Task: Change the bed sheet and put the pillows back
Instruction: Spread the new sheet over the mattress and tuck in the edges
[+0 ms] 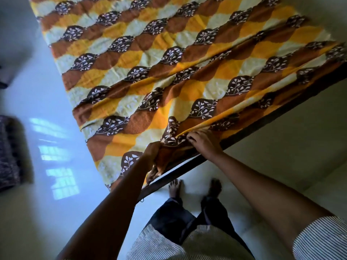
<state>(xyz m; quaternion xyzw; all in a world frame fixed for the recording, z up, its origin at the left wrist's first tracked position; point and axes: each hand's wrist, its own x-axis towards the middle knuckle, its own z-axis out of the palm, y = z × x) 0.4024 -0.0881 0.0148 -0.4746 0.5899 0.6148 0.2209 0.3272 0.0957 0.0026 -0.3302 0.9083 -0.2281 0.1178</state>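
Sheet point(150, 62), orange, yellow and brown leaf print, lies spread over bed, filling upper centre of frame; long ridges run toward lower centre. Left hand point(153, 159) grips bunched cloth at near edge, lower centre. Right hand point(203, 142) just beside it, fingers curled, pinching fold above dark bed frame point(262, 119). Step in hand, likely: drawing fresh sheet taut along near edge. Next move calls for even pull toward body to flatten ridges, then tucking slack down at frame. No pillows visible on sheet. Dark patterned bundle point(9, 151) at left edge, too blurred to identify.
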